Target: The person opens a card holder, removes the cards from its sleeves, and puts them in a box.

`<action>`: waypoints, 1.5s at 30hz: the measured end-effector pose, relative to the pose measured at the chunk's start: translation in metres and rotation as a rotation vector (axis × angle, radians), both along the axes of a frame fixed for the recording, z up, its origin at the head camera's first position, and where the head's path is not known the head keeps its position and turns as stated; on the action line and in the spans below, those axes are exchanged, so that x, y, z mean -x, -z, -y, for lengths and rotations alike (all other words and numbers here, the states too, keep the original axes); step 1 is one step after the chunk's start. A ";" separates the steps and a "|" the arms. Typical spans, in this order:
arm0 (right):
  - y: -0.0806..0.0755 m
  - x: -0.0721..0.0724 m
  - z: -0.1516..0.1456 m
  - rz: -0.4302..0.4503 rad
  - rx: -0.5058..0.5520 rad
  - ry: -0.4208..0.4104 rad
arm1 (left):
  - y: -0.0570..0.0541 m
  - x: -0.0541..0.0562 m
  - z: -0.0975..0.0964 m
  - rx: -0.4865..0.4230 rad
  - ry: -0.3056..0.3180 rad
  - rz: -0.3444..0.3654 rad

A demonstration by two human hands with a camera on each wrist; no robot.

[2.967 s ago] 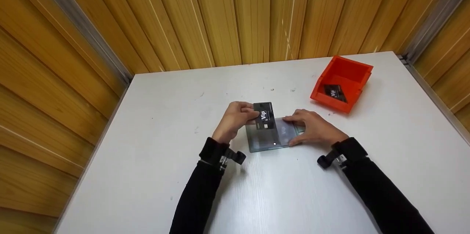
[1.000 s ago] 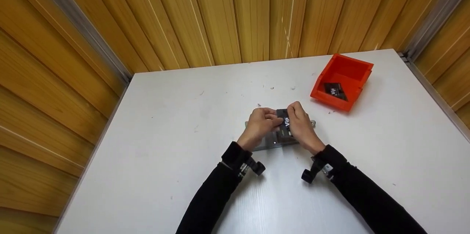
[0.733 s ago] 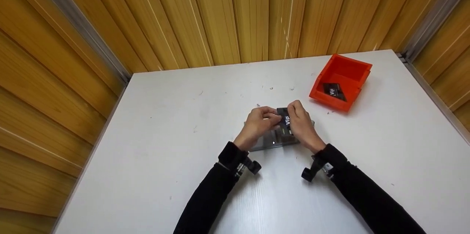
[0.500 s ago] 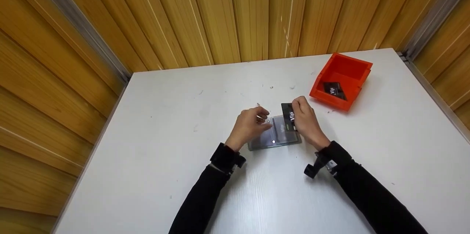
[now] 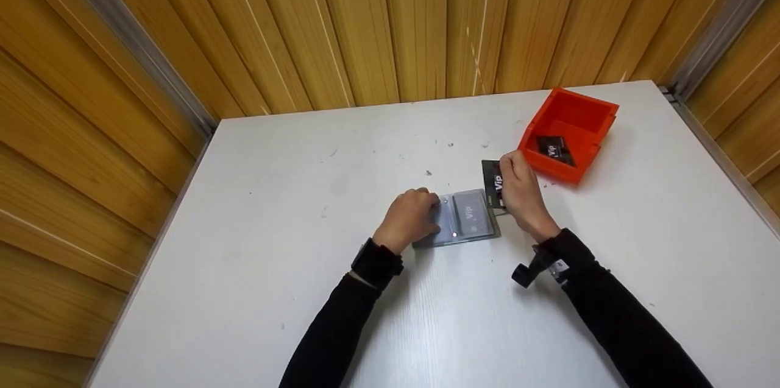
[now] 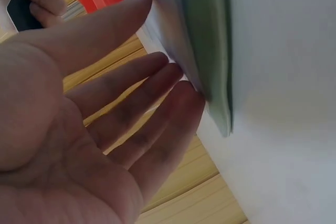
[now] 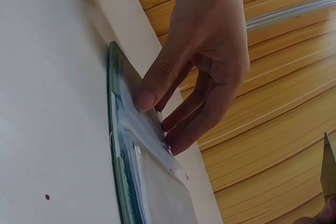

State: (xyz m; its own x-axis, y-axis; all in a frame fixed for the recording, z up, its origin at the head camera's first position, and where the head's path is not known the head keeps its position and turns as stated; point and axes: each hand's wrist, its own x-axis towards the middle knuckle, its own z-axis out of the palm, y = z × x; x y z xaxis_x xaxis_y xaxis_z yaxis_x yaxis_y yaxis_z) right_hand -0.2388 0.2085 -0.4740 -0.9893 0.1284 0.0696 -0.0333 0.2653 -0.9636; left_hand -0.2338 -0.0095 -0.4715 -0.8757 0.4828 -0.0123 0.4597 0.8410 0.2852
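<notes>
A card holder with clear plastic sleeves and a greenish cover [image 5: 475, 211] lies spread on the white table; white "Vip" lettering shows through its right-hand sleeve. My left hand [image 5: 407, 217] is over the left-hand page. In the right wrist view the thumb and fingers of that left hand [image 7: 202, 72] touch the plastic, fingers apart and only slightly bent. Up and to the right of the holder, my right hand [image 5: 523, 193] grips a black "Vip" card [image 5: 492, 184] by its right side, fingers covering part of it. In the left wrist view the card [image 6: 22, 9] appears at the top left.
Beyond my right hand stands a red-orange bin [image 5: 579, 120], with a black "Vip" card [image 5: 554, 149] inside. Wood-patterned walls [image 5: 365, 28] enclose the back and sides of the white table [image 5: 274, 223].
The black card has passed from my left hand to my right, which carries it up and right, off the holder. My left hand has let go and come down on the holder's left page.
</notes>
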 end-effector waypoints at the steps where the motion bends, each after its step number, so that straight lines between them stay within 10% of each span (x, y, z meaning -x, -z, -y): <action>1: 0.000 0.001 -0.002 0.000 -0.003 0.000 | 0.000 0.000 0.000 0.009 0.000 -0.006; 12: -0.019 0.012 -0.023 -0.014 -0.026 0.049 | -0.003 -0.006 -0.001 0.094 0.046 -0.066; 23: -0.062 0.074 -0.082 -0.070 -0.159 0.273 | -0.002 -0.003 0.000 0.089 0.039 -0.042; 45: -0.007 0.117 -0.110 0.153 -0.296 0.486 | -0.002 -0.005 0.001 0.087 0.040 -0.048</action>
State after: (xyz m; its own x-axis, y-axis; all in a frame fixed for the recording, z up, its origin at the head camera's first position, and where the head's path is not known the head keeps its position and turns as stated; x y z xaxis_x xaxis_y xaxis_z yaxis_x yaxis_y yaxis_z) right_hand -0.3562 0.3181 -0.4667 -0.8233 0.5667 0.0326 0.2931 0.4735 -0.8306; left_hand -0.2292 -0.0102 -0.4691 -0.8561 0.5166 -0.0142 0.5051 0.8422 0.1884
